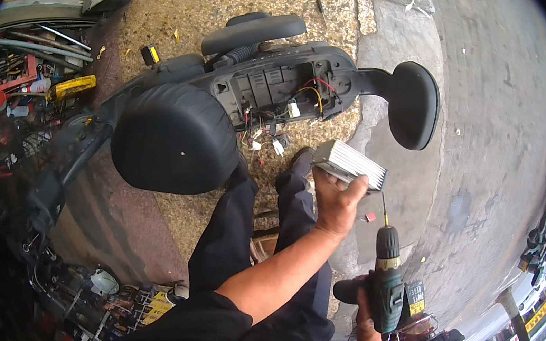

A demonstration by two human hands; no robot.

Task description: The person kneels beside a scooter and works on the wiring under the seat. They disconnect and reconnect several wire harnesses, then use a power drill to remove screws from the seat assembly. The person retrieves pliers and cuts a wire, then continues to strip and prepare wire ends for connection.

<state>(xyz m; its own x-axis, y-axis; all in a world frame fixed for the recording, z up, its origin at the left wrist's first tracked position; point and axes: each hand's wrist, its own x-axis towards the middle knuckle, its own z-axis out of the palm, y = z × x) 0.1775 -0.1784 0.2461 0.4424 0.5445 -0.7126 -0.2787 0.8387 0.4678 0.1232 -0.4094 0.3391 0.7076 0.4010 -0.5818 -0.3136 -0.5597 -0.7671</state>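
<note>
Drill [386, 280] in my right grip [364, 309], fingers wrapped firmly round it, bit [385, 211] just beside the end of the finned metal box [351, 162], contact unclear; my left grip [337, 204] pinches that box, held apart from the opened scooter body [339, 65]. Its bay's uncovered, wire connectors [278, 147] loose: that much looks done. Remaining, by my reckoning: the bit's work on the box, plus those unjoined connectors.

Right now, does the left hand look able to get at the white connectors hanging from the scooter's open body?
Probably not as it is: the left hand has its grip on the silver finned box. The white connectors look close, though, with nothing solid apparent in between.
</note>
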